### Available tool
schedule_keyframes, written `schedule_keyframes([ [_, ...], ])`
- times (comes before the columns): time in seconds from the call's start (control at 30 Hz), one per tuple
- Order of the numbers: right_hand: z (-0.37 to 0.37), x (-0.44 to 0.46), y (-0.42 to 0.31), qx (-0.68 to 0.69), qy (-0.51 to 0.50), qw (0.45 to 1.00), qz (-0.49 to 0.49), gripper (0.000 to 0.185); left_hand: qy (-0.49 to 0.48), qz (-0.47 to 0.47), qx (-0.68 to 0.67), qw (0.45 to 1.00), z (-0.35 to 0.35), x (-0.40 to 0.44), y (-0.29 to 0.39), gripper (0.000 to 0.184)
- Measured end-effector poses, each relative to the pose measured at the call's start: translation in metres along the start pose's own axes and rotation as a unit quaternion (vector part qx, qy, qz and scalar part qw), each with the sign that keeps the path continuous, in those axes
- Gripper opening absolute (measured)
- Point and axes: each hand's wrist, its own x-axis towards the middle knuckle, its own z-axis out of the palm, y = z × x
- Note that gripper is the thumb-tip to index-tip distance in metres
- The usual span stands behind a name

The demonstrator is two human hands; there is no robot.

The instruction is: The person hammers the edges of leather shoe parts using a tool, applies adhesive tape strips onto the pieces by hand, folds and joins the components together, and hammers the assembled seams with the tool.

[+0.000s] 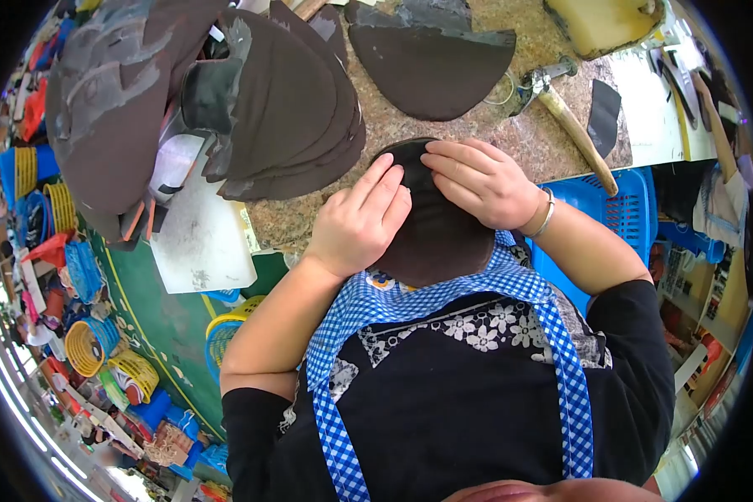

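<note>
A dark brown, rounded sheet piece (435, 247), leather-like with a shiny black strip near its top, lies between my hands at the table's front edge and reaches down over my apron. My left hand (361, 211) is on its left side, fingertips close to the black strip. From the right, my right hand (487, 182) presses on the top of the same piece, its fingers straight and side by side. Both thumbs are hidden, apparently beneath the piece. Similar dark pieces lie in an overlapping stack (289, 109) to the left, and another piece (431, 71) lies straight ahead.
A hammer (573, 125) with a wooden handle lies at the right, beside a small black scrap (604, 117). Behind it sits a yellowish slab (607, 25). A larger dark pile (109, 125) and a white board (201, 243) are at left. A blue basket (627, 205) stands below the table.
</note>
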Motion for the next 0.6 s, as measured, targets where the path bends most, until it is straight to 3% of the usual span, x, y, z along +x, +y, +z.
schedule_keyframes([
  [0.27,0.003,-0.003,0.005,0.053,-0.044,0.996,0.049,0.028,-0.041,-0.033,-0.032,0.998,-0.001,0.005,0.0,0.014],
  [0.33,-0.008,0.009,0.0,0.152,-0.038,0.98,0.126,0.034,-0.079,-0.038,-0.04,0.995,-0.006,0.009,0.001,0.013],
  [0.47,-0.009,0.004,-0.001,0.057,-0.08,0.992,0.076,0.045,-0.1,-0.043,-0.048,0.993,-0.018,-0.006,0.002,0.016],
  [0.53,-0.006,-0.008,0.005,0.115,-0.003,0.987,0.114,0.043,-0.09,-0.066,-0.109,0.988,-0.02,-0.015,0.002,0.018],
  [0.57,-0.007,-0.011,0.002,0.121,-0.009,0.966,0.227,0.036,-0.072,-0.089,-0.153,0.982,-0.02,-0.014,0.002,0.019],
  [0.6,-0.003,-0.003,0.001,0.118,-0.008,0.967,0.227,0.036,-0.07,-0.087,-0.152,0.982,-0.019,-0.014,0.002,0.019],
])
